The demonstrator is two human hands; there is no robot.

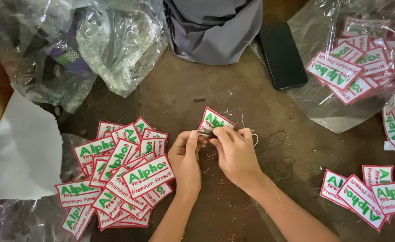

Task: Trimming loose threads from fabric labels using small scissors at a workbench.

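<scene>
— Both forearms come up from the bottom edge, and my left hand (186,157) and right hand (235,152) meet over the middle of the table (233,89). Between them I hold one embroidered patch (214,121), white with green lettering and a red border, tilted up off the wood.

— How firm is the hold?

— My left fingers (192,136) are closed on its lower edge. My right fingers (224,133) are pinched shut there too, around something small and dark that I can't make out; it may be a little cutter. Neither hand is open at all.

— So what could go wrong?

— If that dark thing has a blade, it sits right beside my left fingertips, and a slip could nick them, or cut into the red border stitching. Loose threads (269,143) lie scattered just right of my hand, and they could snag or cling to the patch.

— And around you?

— A fanned pile of patches (121,179) lies just left of my left wrist; a careless elbow might scatter it. Another small stack of patches (370,197) sits at the right, and more patches in a clear plastic bag (363,67) lie beyond. I could drop this one onto the wrong heap. A dark phone (281,56) lies further up, well apart.
</scene>
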